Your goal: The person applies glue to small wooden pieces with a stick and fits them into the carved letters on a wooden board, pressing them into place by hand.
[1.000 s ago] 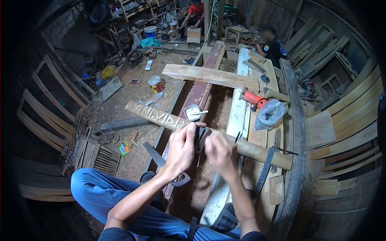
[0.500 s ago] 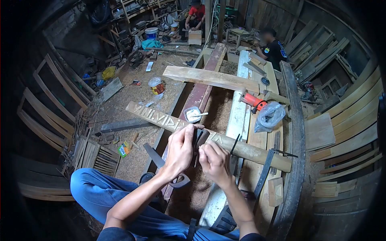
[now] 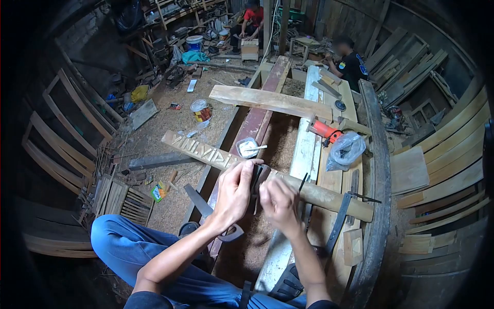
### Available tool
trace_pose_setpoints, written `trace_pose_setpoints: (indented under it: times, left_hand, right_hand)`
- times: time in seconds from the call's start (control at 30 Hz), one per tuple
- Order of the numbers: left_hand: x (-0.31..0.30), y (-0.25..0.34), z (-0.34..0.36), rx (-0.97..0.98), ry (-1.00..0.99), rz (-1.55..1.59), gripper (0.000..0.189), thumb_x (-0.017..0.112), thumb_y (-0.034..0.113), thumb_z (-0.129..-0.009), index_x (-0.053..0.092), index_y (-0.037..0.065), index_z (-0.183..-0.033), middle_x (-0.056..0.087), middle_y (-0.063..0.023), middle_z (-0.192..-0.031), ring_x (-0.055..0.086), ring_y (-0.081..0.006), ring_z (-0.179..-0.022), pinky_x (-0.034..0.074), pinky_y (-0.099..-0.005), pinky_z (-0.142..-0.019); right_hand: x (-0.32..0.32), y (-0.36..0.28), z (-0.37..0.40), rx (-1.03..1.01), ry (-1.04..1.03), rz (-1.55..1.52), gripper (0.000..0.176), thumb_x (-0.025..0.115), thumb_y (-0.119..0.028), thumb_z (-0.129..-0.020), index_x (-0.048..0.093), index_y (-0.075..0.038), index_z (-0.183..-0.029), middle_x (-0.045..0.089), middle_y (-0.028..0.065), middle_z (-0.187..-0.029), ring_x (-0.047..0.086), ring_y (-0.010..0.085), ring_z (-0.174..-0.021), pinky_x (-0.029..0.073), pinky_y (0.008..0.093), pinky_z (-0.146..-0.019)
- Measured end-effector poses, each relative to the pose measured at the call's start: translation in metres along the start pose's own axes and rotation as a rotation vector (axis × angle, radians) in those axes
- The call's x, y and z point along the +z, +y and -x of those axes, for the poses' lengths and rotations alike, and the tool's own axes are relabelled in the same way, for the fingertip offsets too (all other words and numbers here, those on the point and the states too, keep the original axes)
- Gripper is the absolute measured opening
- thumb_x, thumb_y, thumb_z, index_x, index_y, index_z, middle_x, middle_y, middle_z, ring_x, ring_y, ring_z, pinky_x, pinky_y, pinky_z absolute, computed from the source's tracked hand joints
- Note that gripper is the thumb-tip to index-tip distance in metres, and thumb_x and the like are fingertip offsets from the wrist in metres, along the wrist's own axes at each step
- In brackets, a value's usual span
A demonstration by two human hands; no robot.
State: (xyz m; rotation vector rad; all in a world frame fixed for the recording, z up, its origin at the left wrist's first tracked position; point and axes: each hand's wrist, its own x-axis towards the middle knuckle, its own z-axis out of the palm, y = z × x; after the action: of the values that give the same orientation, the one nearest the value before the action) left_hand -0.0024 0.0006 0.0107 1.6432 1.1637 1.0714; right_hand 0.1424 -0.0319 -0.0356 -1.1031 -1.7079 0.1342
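A long wooden plank with raised carved letters (image 3: 198, 152) lies across the bench in front of me. Over its middle my left hand (image 3: 234, 188) is closed around a dark brown, folded-looking piece (image 3: 261, 177), perhaps sandpaper. My right hand (image 3: 280, 201) is curled into a fist just right of that piece, over the plank's near edge; I cannot tell what its fingers enclose. The two hands cover part of the lettering. A handsaw (image 3: 198, 200) leans beside my left wrist, its handle below my forearm. Beyond my left hand sits a white tub (image 3: 248, 148) with a stick in it.
A red power tool (image 3: 324, 130) and a plastic bag (image 3: 347, 148) lie on the bench's right side. Another board (image 3: 270, 100) crosses it farther off. A black bar clamp (image 3: 337, 221) stands at the plank's right end. Two people sit working at the back.
My right hand has moved slightly right and up, away from the dark piece. My left hand stays nearly in place, still gripping it.
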Motion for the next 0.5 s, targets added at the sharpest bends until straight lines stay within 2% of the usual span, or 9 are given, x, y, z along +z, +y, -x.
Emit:
trace_pose_setpoints:
  times: [0.07, 0.13, 0.17, 0.2, 0.37, 0.4, 0.43, 0.47, 0.5]
  left_hand:
    - [0.000, -0.001, 0.001, -0.019, -0.010, -0.036, 0.038, 0.044, 0.029, -0.108, 0.069, 0.000, -0.114, 0.068, -0.0197, -0.103, 0.066, -0.0316, -0.098, 0.049, -0.0403, -0.090]
    - [0.003, -0.002, 0.001, -0.030, -0.010, -0.029, 0.036, 0.048, 0.028, -0.107, 0.069, 0.001, -0.115, 0.068, -0.0196, -0.106, 0.066, -0.0323, -0.101, 0.049, -0.0397, -0.092]
    - [0.004, -0.010, -0.001, 0.112, 0.024, -0.107, 0.036, 0.050, 0.028, -0.106, 0.069, -0.001, -0.116, 0.070, -0.0145, -0.101, 0.064, -0.0191, -0.092, 0.051, -0.0339, -0.085]
    - [0.004, -0.012, -0.001, 0.114, 0.027, -0.108, 0.036, 0.050, 0.028, -0.106, 0.069, -0.001, -0.116, 0.070, -0.0145, -0.101, 0.064, -0.0191, -0.092, 0.051, -0.0339, -0.085]
    - [0.004, -0.011, 0.005, 0.066, -0.006, -0.148, 0.031, 0.055, 0.024, -0.103, 0.069, -0.001, -0.117, 0.071, -0.0163, -0.104, 0.066, -0.0198, -0.097, 0.051, -0.0342, -0.086]
    - [0.003, -0.009, 0.003, 0.052, -0.002, -0.125, 0.030, 0.056, 0.024, -0.103, 0.069, -0.001, -0.117, 0.071, -0.0163, -0.104, 0.066, -0.0193, -0.097, 0.051, -0.0340, -0.087]
    - [0.003, -0.008, 0.001, 0.054, 0.001, -0.127, 0.030, 0.056, 0.024, -0.103, 0.069, -0.001, -0.117, 0.071, -0.0163, -0.104, 0.066, -0.0193, -0.097, 0.051, -0.0340, -0.087]
    - [0.003, -0.008, -0.001, 0.048, 0.009, -0.126, 0.029, 0.058, 0.023, -0.102, 0.070, 0.000, -0.115, 0.070, -0.0174, -0.104, 0.066, -0.0236, -0.099, 0.051, -0.0360, -0.088]
    - [0.004, -0.008, -0.002, 0.035, 0.014, -0.125, 0.028, 0.059, 0.022, -0.101, 0.070, 0.001, -0.114, 0.070, -0.0184, -0.105, 0.066, -0.0279, -0.100, 0.050, -0.0379, -0.089]
  right_hand:
    - [-0.001, 0.020, -0.012, 0.031, 0.046, 0.040, 0.021, 0.056, -0.017, -0.096, 0.055, -0.004, -0.079, 0.057, 0.0125, -0.076, 0.061, 0.0283, -0.065, 0.048, 0.0395, -0.057]
    - [-0.001, 0.007, -0.004, 0.078, 0.055, 0.028, 0.018, 0.057, -0.014, -0.094, 0.057, -0.003, -0.080, 0.056, 0.0126, -0.076, 0.061, 0.0296, -0.065, 0.048, 0.0424, -0.058]
    - [0.000, -0.001, 0.002, 0.029, 0.039, 0.054, 0.017, 0.057, -0.014, -0.094, 0.058, -0.004, -0.080, 0.057, 0.0120, -0.076, 0.061, 0.0289, -0.065, 0.049, 0.0420, -0.059]
    - [0.001, -0.006, 0.005, -0.017, 0.025, 0.077, 0.016, 0.057, -0.014, -0.094, 0.058, -0.004, -0.081, 0.057, 0.0114, -0.075, 0.061, 0.0283, -0.065, 0.050, 0.0416, -0.059]
    - [-0.003, 0.016, -0.001, 0.073, 0.032, 0.033, 0.019, 0.056, -0.015, -0.096, 0.055, -0.005, -0.079, 0.058, 0.0103, -0.077, 0.060, 0.0261, -0.065, 0.049, 0.0403, -0.057]
    - [0.000, 0.004, 0.010, 0.055, -0.032, 0.041, 0.019, 0.056, -0.014, -0.096, 0.055, -0.004, -0.079, 0.057, 0.0110, -0.076, 0.060, 0.0260, -0.065, 0.048, 0.0407, -0.057]
    - [0.002, 0.004, 0.008, 0.006, 0.000, 0.052, 0.019, 0.056, -0.014, -0.096, 0.055, -0.004, -0.079, 0.058, 0.0111, -0.075, 0.060, 0.0257, -0.064, 0.048, 0.0406, -0.056]
    - [0.002, 0.005, 0.005, -0.040, 0.033, 0.065, 0.019, 0.056, -0.014, -0.096, 0.056, -0.004, -0.079, 0.058, 0.0111, -0.075, 0.060, 0.0254, -0.062, 0.048, 0.0406, -0.056]
    - [0.001, 0.016, -0.002, 0.006, 0.037, 0.053, 0.019, 0.056, -0.014, -0.096, 0.056, -0.004, -0.079, 0.058, 0.0110, -0.074, 0.060, 0.0254, -0.062, 0.049, 0.0405, -0.056]
